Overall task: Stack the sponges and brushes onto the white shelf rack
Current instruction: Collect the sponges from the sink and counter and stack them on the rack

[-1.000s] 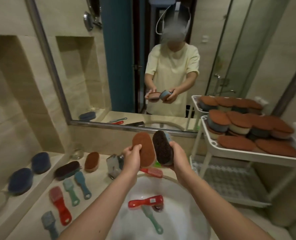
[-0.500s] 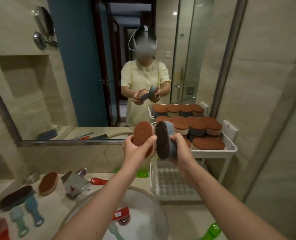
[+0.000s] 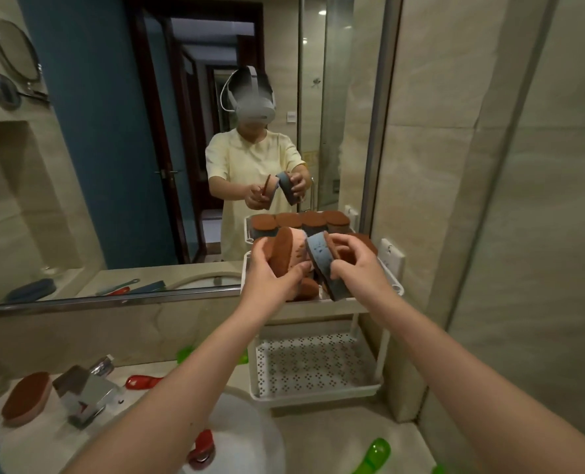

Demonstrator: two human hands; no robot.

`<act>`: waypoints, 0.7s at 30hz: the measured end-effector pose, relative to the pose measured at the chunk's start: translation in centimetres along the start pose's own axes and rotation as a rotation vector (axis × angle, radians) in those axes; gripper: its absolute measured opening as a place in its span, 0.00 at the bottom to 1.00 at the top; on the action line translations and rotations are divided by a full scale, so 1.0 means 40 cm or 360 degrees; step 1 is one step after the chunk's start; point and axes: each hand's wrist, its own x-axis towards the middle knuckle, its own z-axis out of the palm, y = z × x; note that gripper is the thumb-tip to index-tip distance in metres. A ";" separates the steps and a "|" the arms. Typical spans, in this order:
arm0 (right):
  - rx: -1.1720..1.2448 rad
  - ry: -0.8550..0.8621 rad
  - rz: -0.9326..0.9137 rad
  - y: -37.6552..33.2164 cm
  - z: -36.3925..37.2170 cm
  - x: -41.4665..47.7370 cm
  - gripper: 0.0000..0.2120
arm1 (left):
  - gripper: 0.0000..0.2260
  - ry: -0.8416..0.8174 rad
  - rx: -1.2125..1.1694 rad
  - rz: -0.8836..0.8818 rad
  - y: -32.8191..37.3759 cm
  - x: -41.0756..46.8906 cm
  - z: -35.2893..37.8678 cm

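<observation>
- Presently left grip (image 3: 270,271) curls round brown sponge (image 3: 282,249), above rack (image 3: 318,393).
- Right grip (image 3: 352,260) pinches blue sponge (image 3: 321,264).
- Both probably light, soft; hold by edges.

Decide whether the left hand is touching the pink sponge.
Touching. The head view shows the left hand gripping the pink sponge, with thumb and fingers curled round its edges.

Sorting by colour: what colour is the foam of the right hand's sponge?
Light blue sponge, speckled; the head view shows it best.
</observation>
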 end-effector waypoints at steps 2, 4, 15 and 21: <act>-0.0157 0.0008 -0.0062 0.017 -0.022 0.014 0.24 | 0.37 0.0027 0.0169 0.0014 -0.010 0.018 0.002; -0.0396 0.0042 -0.0120 0.035 -0.040 0.028 0.25 | 0.34 0.0037 0.0388 0.0048 -0.018 0.033 0.002; -0.1164 0.0044 -0.0118 0.105 -0.053 0.083 0.20 | 0.27 -0.0051 0.1064 0.0248 -0.063 0.061 0.017; -0.1328 0.0098 -0.0098 0.129 -0.035 0.092 0.20 | 0.26 -0.0075 0.1254 0.0383 -0.074 0.069 0.041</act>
